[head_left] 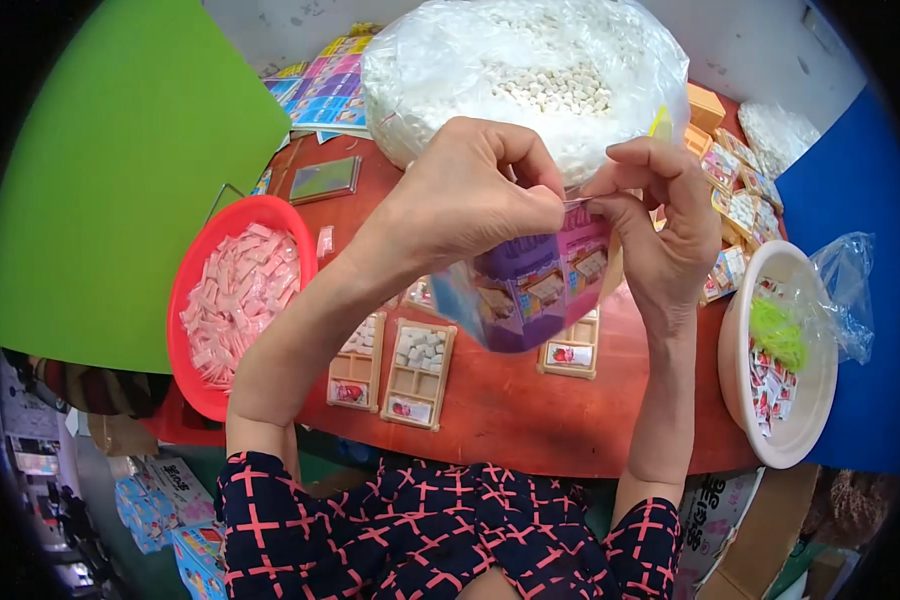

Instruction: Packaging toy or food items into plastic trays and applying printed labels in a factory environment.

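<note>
Both hands hold a clear plastic bag with a purple printed card in it, raised over the table. At its upper left edge, my left hand pinches the plastic between thumb and fingers. My right hand grips the upper right edge with thumb and forefinger, its other fingers curled loosely. Below on the table lie small tan compartment trays: one tray with white pebbles and a small packet, another tray beside it, and a third tray partly hidden by the bag.
A red basin of pink packets stands left. The cream basin at right holds small packets and green strands. A large clear sack of white pebbles fills the back, near printed sheets. Filled trays pile up at the back right.
</note>
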The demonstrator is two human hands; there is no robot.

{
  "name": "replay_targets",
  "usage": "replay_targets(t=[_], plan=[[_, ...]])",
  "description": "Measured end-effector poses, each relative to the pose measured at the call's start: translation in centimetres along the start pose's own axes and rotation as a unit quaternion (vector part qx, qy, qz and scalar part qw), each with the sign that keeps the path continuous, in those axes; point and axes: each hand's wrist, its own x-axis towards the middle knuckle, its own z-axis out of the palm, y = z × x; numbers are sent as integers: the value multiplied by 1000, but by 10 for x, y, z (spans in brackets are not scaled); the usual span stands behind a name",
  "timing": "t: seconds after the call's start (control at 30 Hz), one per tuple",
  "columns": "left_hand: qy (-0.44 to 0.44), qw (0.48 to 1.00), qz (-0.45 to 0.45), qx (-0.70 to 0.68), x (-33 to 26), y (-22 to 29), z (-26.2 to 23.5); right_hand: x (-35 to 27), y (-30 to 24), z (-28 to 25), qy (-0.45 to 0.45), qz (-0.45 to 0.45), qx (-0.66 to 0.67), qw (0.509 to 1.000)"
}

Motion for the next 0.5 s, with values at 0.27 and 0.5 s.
replay_targets(t=[0.27,0.5], plan=[[-3,999,-30,-15,0,-12,3,-9,-2,3,-10,6,-17,1000],[-13,1000,1,12,-4,-13,7,-9,-10,9,59,139,164,975]])
